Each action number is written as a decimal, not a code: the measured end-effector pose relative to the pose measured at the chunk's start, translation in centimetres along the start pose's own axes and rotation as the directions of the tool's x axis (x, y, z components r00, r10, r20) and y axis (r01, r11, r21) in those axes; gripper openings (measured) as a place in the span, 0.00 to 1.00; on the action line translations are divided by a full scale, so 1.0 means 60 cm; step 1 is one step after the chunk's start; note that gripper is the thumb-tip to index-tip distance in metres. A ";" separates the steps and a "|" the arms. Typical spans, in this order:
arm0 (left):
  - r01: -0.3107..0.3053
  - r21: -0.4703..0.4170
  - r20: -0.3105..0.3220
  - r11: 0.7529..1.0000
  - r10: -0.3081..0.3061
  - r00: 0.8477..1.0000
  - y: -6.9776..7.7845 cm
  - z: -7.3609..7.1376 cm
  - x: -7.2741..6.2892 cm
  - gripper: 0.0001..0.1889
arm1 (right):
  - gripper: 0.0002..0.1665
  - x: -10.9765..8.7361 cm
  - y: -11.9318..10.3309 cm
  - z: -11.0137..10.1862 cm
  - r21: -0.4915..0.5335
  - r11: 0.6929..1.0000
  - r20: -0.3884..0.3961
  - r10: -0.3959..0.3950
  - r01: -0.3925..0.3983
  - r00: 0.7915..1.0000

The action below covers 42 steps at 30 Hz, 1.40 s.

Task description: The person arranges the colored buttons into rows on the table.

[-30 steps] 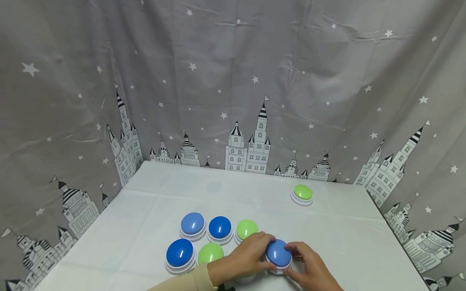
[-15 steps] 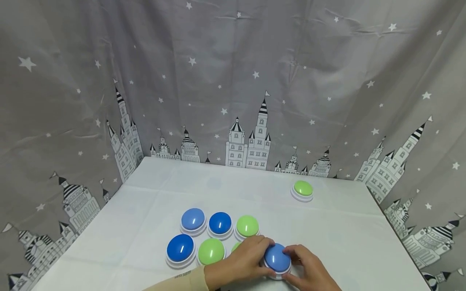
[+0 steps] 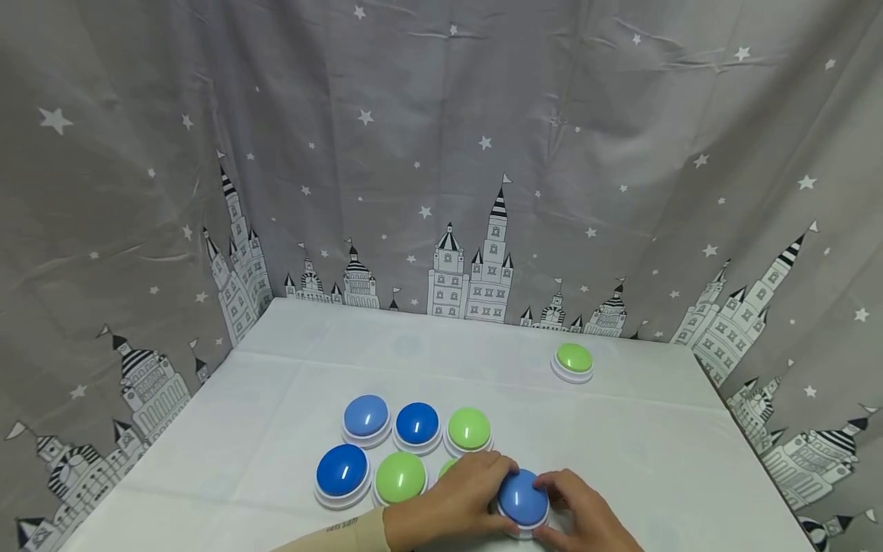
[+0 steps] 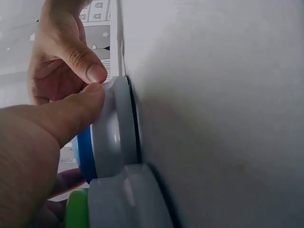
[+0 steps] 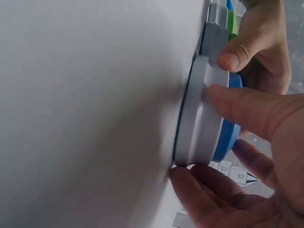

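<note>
At the near end of the group, a light blue push button (image 3: 523, 500) with a domed top and white round base sits between both hands. My left hand (image 3: 464, 491) grips its left side, the thumb (image 4: 80, 109) at the white base in the left wrist view. From the other side my right hand (image 3: 586, 515) holds it, thumb (image 5: 247, 107) on the base and fingers (image 5: 204, 194) curled at the rim. The base lies flat against the white tabletop (image 5: 85, 95). A green button (image 3: 447, 465) is mostly hidden behind my left hand, right beside the blue one.
Left of the hands stand a dark blue button (image 3: 342, 471) and a green button (image 3: 400, 477). Behind them runs a row of light blue (image 3: 366, 416), dark blue (image 3: 417, 423) and green (image 3: 469, 428) buttons. Another green button (image 3: 574, 358) stands alone near the grey curtain (image 3: 552, 153).
Both hands have shifted the light blue button slightly towards me and a little left, keeping their hold. The head view has tilted slightly. The other buttons have stayed in place.
</note>
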<state>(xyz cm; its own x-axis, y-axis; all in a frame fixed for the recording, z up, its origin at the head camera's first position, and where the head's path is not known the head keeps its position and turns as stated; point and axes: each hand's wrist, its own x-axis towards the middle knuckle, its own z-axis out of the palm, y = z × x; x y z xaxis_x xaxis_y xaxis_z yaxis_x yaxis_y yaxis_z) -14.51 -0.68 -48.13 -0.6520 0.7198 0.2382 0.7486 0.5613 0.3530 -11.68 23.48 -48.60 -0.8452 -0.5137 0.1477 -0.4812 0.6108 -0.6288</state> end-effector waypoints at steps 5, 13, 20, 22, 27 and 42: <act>0.008 0.020 0.100 1.000 -0.010 0.995 -0.004 -0.013 0.008 0.36 | 0.32 0.010 -0.002 -0.009 0.019 0.998 0.083 0.051 -0.053 0.995; 0.021 -0.019 0.201 1.000 -0.017 0.979 -0.011 -0.025 0.033 0.32 | 0.19 0.027 0.010 -0.015 0.090 0.995 0.099 0.028 -0.037 0.995; 0.024 -0.040 0.222 0.999 -0.014 0.975 -0.018 -0.018 0.070 0.32 | 0.13 0.061 0.047 -0.025 0.074 0.997 -0.005 0.019 -0.019 1.000; 0.026 -0.030 0.223 0.999 -0.019 0.975 -0.020 -0.017 0.085 0.32 | 0.13 0.071 0.059 -0.031 0.075 0.995 -0.030 0.061 -0.059 0.998; 0.066 -0.039 0.247 0.997 -0.054 0.968 -0.033 -0.020 0.124 0.28 | 0.12 0.104 0.089 -0.047 0.080 0.977 -0.118 0.207 -0.199 0.971; 0.187 -0.041 0.089 0.982 -0.183 0.979 -0.093 -0.008 0.232 0.23 | 0.27 0.186 0.192 -0.105 0.120 0.884 -0.302 0.466 -0.452 0.832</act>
<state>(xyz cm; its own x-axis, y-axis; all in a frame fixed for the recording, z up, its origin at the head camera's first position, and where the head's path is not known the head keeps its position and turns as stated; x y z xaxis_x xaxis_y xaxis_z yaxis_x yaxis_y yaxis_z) -27.82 6.01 -46.35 -0.7644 0.6387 0.0882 0.6081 0.6687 0.4278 -28.14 28.59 -49.41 -0.9974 0.0391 0.0603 -0.0157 0.6999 -0.7140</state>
